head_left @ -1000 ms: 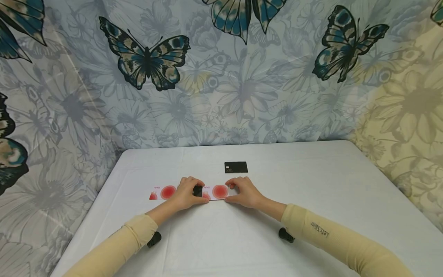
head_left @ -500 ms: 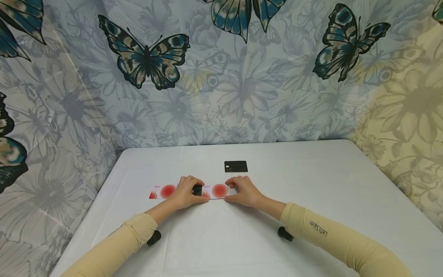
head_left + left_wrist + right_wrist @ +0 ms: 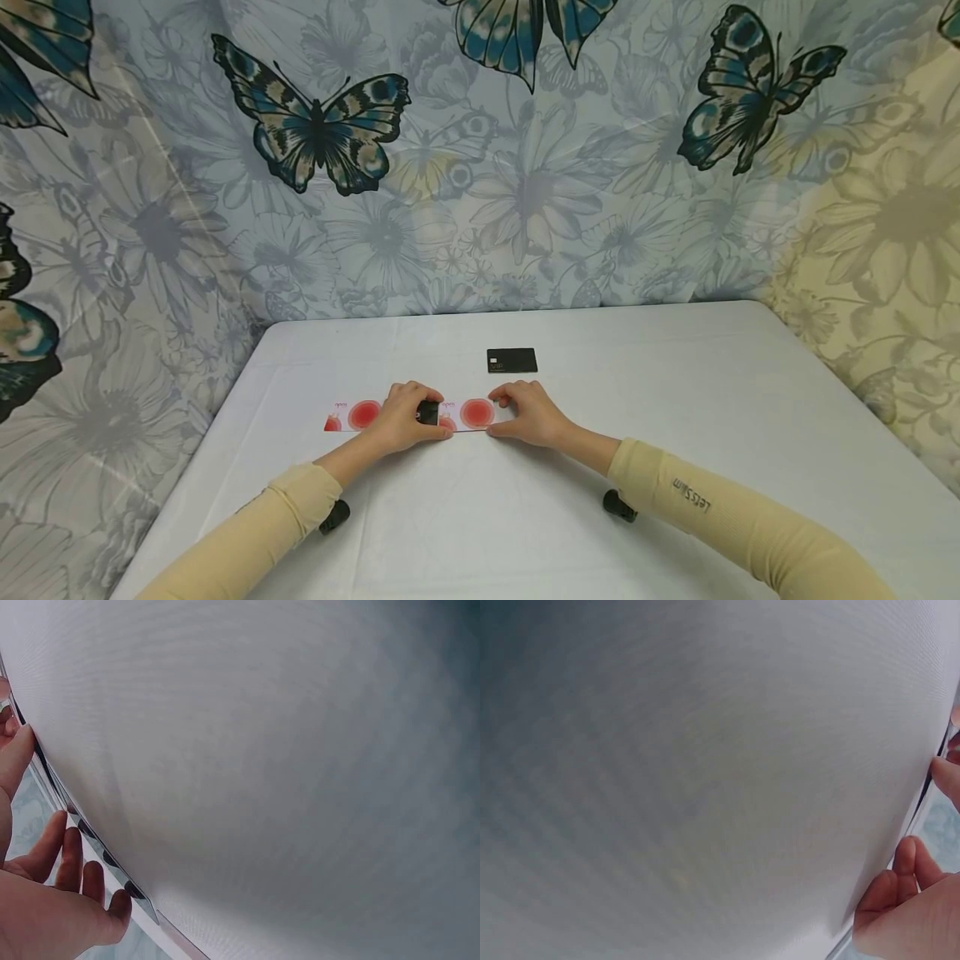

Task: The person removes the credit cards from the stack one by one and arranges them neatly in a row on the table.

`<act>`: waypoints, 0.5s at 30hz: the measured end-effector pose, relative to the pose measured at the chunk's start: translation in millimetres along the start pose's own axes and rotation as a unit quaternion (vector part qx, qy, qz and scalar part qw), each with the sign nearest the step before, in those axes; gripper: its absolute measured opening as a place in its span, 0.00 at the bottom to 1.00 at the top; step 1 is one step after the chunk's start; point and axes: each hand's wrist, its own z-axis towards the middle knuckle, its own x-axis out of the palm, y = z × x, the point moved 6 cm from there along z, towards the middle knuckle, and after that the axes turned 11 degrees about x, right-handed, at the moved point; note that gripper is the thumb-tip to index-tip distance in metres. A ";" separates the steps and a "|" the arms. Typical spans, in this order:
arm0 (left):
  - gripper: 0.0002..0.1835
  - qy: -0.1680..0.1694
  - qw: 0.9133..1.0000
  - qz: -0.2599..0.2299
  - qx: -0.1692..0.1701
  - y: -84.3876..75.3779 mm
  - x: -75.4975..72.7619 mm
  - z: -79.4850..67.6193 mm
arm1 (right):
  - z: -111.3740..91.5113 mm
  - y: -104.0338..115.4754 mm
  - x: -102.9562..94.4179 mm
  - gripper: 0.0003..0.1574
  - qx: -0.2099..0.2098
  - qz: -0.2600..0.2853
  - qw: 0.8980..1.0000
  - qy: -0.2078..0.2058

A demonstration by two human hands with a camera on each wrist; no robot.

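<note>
Cards lie in a row on the white table [image 3: 600, 500]. A white-pink card with a big red circle [image 3: 477, 414] sits between the hands. My left hand [image 3: 405, 419] pinches this card's left end, thumb at the near edge and index finger at the far edge. Its palm covers part of a black card [image 3: 427, 413], and a similar red-circle card [image 3: 364, 415] shows to the left. At the card's right end, my right hand [image 3: 532, 415] pinches the near and far corners. Both wrist views show the fingers [image 3: 72, 859] at the cards' edges, seen low and almost edge-on.
Behind the row lies a black card [image 3: 512, 361] marked VIP. A curtain with butterflies [image 3: 322, 137] and flowers hangs beyond the table's back edge. Dark wrist cameras [image 3: 619, 506] hang under both forearms.
</note>
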 end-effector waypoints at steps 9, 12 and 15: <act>0.27 -0.003 1.000 0.002 0.002 -0.5 -0.6 -0.6 | 1.0 -1.9 0.9 0.28 0.008 0.002 1.000 0.003; 0.27 -0.004 1.000 0.004 0.002 -1.3 -1.2 -0.7 | 1.7 -2.4 1.5 0.28 0.014 0.002 1.000 0.005; 0.27 -0.004 1.000 0.004 0.002 -1.7 -1.6 -0.9 | 2.4 -2.7 2.2 0.28 0.015 0.000 1.000 0.005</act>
